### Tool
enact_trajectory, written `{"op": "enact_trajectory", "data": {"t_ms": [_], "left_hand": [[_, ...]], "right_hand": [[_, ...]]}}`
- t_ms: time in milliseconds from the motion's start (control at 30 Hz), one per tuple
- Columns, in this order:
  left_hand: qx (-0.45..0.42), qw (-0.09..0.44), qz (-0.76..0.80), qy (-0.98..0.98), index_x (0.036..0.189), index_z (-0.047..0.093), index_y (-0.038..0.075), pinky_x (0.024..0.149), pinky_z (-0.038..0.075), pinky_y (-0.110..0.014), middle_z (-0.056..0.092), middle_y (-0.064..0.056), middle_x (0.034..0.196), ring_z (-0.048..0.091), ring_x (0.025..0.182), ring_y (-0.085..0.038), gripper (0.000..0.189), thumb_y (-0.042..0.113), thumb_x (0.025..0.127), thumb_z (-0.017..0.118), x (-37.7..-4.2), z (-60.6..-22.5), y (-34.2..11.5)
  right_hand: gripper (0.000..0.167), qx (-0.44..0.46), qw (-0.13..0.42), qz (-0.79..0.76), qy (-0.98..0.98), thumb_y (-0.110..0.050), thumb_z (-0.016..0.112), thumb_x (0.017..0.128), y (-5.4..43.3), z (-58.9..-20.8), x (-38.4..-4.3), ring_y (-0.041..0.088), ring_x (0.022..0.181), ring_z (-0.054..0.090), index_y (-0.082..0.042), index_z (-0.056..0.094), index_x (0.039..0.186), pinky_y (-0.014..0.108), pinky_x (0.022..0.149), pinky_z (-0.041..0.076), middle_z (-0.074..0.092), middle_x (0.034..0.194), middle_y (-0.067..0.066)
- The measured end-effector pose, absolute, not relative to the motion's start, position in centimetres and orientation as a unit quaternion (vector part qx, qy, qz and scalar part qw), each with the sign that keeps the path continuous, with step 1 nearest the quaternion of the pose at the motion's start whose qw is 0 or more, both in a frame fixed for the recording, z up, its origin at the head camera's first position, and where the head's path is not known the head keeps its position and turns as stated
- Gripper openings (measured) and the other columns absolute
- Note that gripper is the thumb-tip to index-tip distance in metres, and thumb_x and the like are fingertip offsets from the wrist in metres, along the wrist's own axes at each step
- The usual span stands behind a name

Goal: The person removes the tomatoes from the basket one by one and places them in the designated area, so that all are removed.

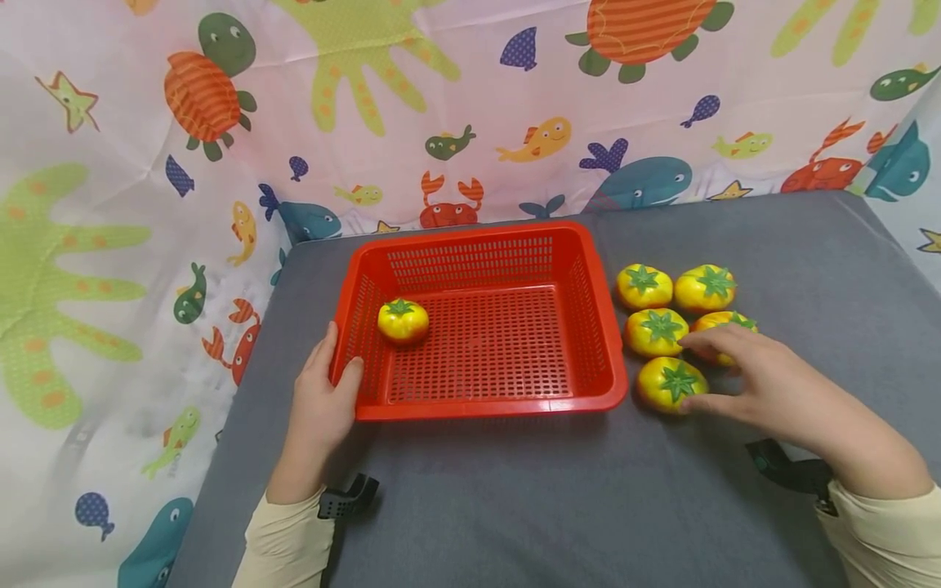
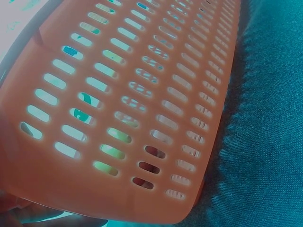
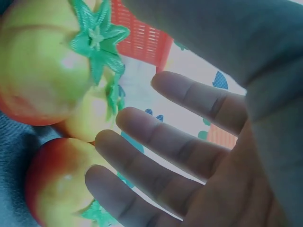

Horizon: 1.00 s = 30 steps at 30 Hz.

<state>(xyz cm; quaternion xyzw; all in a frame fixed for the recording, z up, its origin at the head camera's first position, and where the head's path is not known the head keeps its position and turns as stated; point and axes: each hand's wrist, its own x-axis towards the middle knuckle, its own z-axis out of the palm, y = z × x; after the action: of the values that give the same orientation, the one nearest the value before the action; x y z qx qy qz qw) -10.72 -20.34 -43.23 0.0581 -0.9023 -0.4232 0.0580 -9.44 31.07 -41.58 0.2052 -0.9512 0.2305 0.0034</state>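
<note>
A red plastic basket [image 1: 481, 407] with slotted walls stands on the grey cloth. My left hand [image 1: 321, 404] grips its left rim, thumb on the inner side; in the left wrist view the slotted wall [image 2: 118, 189] fills most of the picture. One yellow toy tomato [image 1: 403, 322] with a green leaf top lies in the basket's left part. Right of the basket, several more tomatoes [image 1: 657, 331] sit close together. My right hand [image 1: 760, 380] hovers over the nearest ones, fingers spread and fairly straight, holding nothing. In the right wrist view, a tomato [image 3: 42, 71] is close to its fingertips.
Grey cloth [image 1: 500, 498] covers the table. A curtain [image 1: 485, 106] printed with sea animals hangs behind the table and along the left side. A dark wrist strap [image 1: 349, 496] is on the left wrist, another [image 1: 790, 469] on the right.
</note>
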Motion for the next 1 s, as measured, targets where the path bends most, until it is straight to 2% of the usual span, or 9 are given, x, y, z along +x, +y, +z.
{"op": "enact_trajectory", "data": {"t_ms": [133, 367, 633, 1000], "left_hand": [[0.058, 0.056, -0.422, -0.903, 0.168, 0.025, 0.018, 0.1, 0.054, -0.056, 0.04, -0.011, 0.166, 0.059, 0.131, -0.036, 0.072, 0.024, 0.104, 0.057, -10.7, -43.1, -20.4], [0.056, 0.052, -0.416, -0.906, 0.168, 0.026, 0.014, 0.103, 0.052, -0.058, 0.04, -0.013, 0.166, 0.057, 0.132, -0.037, 0.072, 0.025, 0.104, 0.057, -10.7, -43.0, -20.3], [0.058, 0.051, -0.417, -0.906, 0.168, 0.026, 0.013, 0.103, 0.052, -0.058, 0.04, -0.013, 0.166, 0.057, 0.132, -0.037, 0.072, 0.025, 0.104, 0.057, -10.6, -42.8, -20.3], [0.057, 0.055, -0.418, -0.905, 0.168, 0.027, 0.012, 0.102, 0.053, -0.058, 0.041, -0.013, 0.165, 0.059, 0.129, -0.037, 0.073, 0.025, 0.103, 0.058, -10.8, -42.9, -20.4]], "right_hand": [[0.072, 0.198, -0.004, 0.229, -0.953, -0.034, 0.1, 0.068, 31.0, -41.0, -9.6, 0.026, 0.107, 0.065, -0.009, 0.07, 0.129, 0.046, 0.084, 0.061, 0.07, 0.122, 0.01], [0.063, 0.2, 0.007, 0.256, -0.946, -0.029, 0.098, 0.073, 30.6, -40.3, -10.0, 0.028, 0.106, 0.067, -0.009, 0.071, 0.126, 0.034, 0.074, 0.062, 0.071, 0.12, 0.009], [0.053, 0.202, 0.008, 0.272, -0.941, -0.024, 0.092, 0.081, 29.9, -39.2, -10.8, 0.028, 0.104, 0.068, -0.009, 0.071, 0.126, 0.027, 0.072, 0.06, 0.073, 0.117, 0.008], [0.047, 0.214, 0.012, 0.274, -0.937, -0.027, 0.088, 0.086, 27.7, -38.0, -11.5, 0.025, 0.103, 0.068, -0.011, 0.071, 0.127, 0.031, 0.073, 0.059, 0.074, 0.116, 0.005]]}}
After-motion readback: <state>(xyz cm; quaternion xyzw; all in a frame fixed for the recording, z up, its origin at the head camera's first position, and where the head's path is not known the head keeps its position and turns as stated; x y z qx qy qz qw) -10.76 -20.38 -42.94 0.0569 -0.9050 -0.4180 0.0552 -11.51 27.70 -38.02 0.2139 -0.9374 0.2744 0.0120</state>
